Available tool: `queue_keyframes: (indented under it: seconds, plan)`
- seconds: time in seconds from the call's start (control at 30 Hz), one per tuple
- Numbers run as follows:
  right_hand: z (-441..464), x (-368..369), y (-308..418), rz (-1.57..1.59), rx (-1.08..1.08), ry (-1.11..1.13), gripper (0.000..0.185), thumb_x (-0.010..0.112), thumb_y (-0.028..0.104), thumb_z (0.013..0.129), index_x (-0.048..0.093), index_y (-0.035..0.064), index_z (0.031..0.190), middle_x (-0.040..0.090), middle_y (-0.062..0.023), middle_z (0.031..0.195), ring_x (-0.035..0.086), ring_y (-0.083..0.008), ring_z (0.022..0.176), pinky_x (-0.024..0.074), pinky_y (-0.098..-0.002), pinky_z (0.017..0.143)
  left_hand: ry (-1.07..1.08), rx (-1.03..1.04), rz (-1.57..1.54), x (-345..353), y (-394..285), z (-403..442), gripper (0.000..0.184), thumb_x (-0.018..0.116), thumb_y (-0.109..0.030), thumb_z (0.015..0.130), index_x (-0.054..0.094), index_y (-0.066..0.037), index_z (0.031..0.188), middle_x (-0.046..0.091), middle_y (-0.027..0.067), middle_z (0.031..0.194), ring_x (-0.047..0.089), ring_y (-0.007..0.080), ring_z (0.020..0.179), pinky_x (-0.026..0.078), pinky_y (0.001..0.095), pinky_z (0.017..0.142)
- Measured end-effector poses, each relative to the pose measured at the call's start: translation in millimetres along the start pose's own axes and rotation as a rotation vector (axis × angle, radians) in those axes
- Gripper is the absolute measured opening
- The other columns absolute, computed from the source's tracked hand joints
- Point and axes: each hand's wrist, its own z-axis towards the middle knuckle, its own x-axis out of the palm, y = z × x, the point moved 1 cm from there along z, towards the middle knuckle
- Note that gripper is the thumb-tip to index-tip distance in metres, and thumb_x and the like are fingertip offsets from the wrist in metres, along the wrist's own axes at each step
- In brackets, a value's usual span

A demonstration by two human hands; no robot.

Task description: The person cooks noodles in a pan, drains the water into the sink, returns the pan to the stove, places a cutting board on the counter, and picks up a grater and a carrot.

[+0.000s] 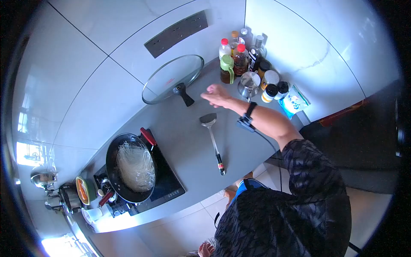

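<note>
at the bottom edge, left hand [206, 249], grip impossible to tell; lower left, noodles [135, 166] in the pan [111, 159]; centre, spatula [213, 139] on the counter [180, 132]; just beyond, right hand [217, 96] empty, loosely curled, between glass lid [169, 81] and bottles [240, 61].

Glass lid [169, 77] leaning against wall [122, 25]
</note>
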Motion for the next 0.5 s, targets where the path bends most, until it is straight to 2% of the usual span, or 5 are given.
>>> queue_keyframes:
  seconds: [0.03, 0.2, 0.3, 0.33, 0.5]
  plan:
    - [4.0, 15.7, 13.6, -0.042, -0.051, 0.005, 0.038, 0.070, 0.031, 0.084, 0.062, -0.0049, 0.094, 0.060, -0.0049, 0.068, 0.060, -0.0132, 0.053, 0.0486, -0.0277, 0.040, -0.006, 0.000, -0.007, 1.2, 1.3, 0.9, 0.027, 0.058, -0.020, 0.094, 0.057, -0.004, 0.115, 0.066, 0.0093, 0.091, 0.065, 0.0185, 0.071, 0.050, 0.0299, 0.056]
    - [31.1, 75.7, 73.4, 0.095, 0.145, 0.236, 0.047, 0.077, 0.035, 0.079, 0.062, -0.0067, 0.093, 0.062, -0.0081, 0.072, 0.060, -0.0160, 0.053, 0.0517, -0.0303, 0.043, -0.035, -0.002, -0.033, 3.7, 6.0, 0.0, 0.027, 0.058, -0.020, 0.094, 0.057, -0.004, 0.115, 0.066, 0.0095, 0.092, 0.065, 0.0187, 0.072, 0.050, 0.0300, 0.056]
    - [35.7, 92.9, 81.8, 0.407, 0.124, 0.178, 0.044, 0.078, 0.036, 0.077, 0.063, -0.0044, 0.088, 0.061, -0.0075, 0.069, 0.060, -0.0168, 0.053, 0.0523, -0.0314, 0.043, -0.045, -0.004, -0.051, 10.6, 5.9, -0.2, 0.028, 0.058, -0.020, 0.094, 0.057, -0.004, 0.116, 0.066, 0.0097, 0.092, 0.065, 0.0188, 0.072, 0.050, 0.0301, 0.056]
    - [35.5, 97.4, 84.1, 0.395, 0.198, 0.128, 0.037, 0.078, 0.033, 0.076, 0.064, -0.0013, 0.083, 0.060, -0.0058, 0.065, 0.061, -0.0169, 0.053, 0.0522, -0.0309, 0.044, -0.049, -0.003, -0.059, 11.4, 6.1, -0.8, 0.028, 0.058, -0.020, 0.094, 0.057, -0.004, 0.116, 0.066, 0.0097, 0.092, 0.065, 0.0189, 0.072, 0.050, 0.0301, 0.056]
    - [36.9, 94.6, 65.9, 0.359, 0.063, 0.060, 0.031, 0.074, 0.030, 0.076, 0.065, 0.0003, 0.082, 0.063, -0.0072, 0.067, 0.064, -0.0179, 0.055, 0.0518, -0.0306, 0.043, -0.053, 0.000, -0.067, 17.3, 2.1, -2.4, 0.028, 0.058, -0.021, 0.094, 0.057, -0.003, 0.116, 0.067, 0.0100, 0.093, 0.065, 0.0191, 0.073, 0.050, 0.0303, 0.057]
